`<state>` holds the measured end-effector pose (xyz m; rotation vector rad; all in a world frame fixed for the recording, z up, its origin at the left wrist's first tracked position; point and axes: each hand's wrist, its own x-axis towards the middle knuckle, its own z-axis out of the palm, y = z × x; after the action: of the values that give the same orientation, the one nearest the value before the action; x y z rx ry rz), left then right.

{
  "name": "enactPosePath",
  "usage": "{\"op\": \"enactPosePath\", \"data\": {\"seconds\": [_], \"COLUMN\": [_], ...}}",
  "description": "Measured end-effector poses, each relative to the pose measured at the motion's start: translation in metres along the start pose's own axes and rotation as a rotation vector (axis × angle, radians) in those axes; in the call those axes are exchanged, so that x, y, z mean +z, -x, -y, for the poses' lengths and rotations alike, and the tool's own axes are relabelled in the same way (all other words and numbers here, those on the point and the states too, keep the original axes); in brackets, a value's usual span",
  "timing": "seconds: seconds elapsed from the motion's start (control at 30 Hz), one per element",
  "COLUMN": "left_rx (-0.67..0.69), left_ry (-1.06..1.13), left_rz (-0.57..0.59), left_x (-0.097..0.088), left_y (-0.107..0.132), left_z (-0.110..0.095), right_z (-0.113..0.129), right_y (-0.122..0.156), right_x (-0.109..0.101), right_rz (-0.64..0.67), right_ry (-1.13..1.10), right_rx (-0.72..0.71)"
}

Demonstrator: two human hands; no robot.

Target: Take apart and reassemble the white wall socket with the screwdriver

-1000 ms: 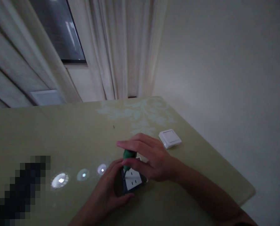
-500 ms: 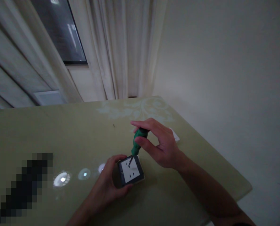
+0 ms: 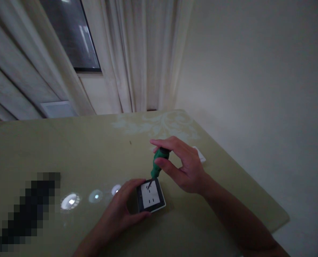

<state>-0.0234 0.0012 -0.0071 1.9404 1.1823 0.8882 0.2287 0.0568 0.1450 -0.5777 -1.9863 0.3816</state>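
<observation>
A square wall socket (image 3: 151,199), with a dark frame and a white face with black slots, sits on the table with its face tilted up. My left hand (image 3: 121,205) grips its left side, thumb at the near edge and fingers at the far edge. In my right hand (image 3: 184,166) is a screwdriver (image 3: 157,167) with a green handle and a dark butt. Its shaft slants down to the upper part of the white face, where the tip seems to touch near the slots. My thumb and fingers close round the handle.
The greenish table (image 3: 89,150) has a rounded right corner beside the wall. Beyond my right hand lies a white flat piece (image 3: 200,155), partly hidden. A tiny dark screw-like piece (image 3: 130,142) lies farther back. A pixelated dark object (image 3: 27,210) is at left. Curtains (image 3: 137,53) hang behind.
The socket has turned slightly in my left hand. Otherwise the view has shifted a little; both hands keep their holds, with the screwdriver still at the upper part of the socket.
</observation>
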Motion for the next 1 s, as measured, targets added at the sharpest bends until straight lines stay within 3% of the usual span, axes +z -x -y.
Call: {"op": "enactPosePath", "data": {"seconds": [0.3,0.73,1.0], "left_rx": [0.013,0.111,0.028], "left_ry": [-0.001,-0.145,0.027], "left_rz": [0.034,0.092,0.055], "left_x": [0.0000,-0.0012,0.0029], "left_y": [0.0032,0.0101,0.0059], "left_z": [0.0107,0.0029,0.0025], "right_z": [-0.0009,-0.0029,0.0006], "right_y": [-0.0011,0.0006,-0.0006], "right_x": [0.0014,0.0075,0.0051], "right_rz": [0.006,0.049,0.157], "right_ry": [-0.003,-0.019,0.000], "right_rx": [-0.022,-0.034,0.127]}}
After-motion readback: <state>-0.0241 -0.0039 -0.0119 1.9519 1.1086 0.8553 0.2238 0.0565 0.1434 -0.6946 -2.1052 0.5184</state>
